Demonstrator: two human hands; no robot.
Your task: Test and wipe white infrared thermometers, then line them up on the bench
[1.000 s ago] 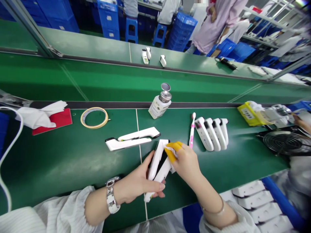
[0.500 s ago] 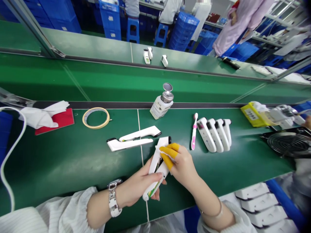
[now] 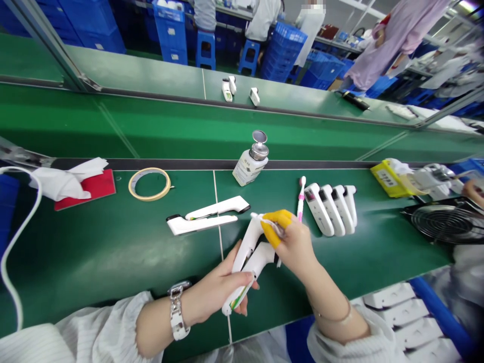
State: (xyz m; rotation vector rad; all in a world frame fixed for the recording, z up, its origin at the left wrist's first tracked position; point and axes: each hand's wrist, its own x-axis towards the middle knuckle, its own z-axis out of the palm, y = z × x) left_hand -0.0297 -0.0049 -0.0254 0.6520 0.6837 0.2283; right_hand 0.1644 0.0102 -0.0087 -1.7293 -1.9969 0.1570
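Observation:
My left hand is closed round the lower ends of two white handheld devices, shaped like forehead thermometers. Their upper ends spread apart in a V, and a green strip shows near the bottom. Yellow finger cots cover fingertips of my right hand, which pinches a crumpled white wipe against the head of the farther device. Part of that head is hidden behind the fingers. Two more white devices lie on the green table just beyond. A pink and white toothbrush is partly covered by my right hand.
Several white devices stand in a row at the right. A pump bottle is at the back edge, a tape roll to the left. Tissue lies on a red pad. A black fan-like unit and yellow box are far right.
My right hand has moved right and away from me with the wipe, to the farther device's head. The nearer device's head now shows. My left hand stays in place.

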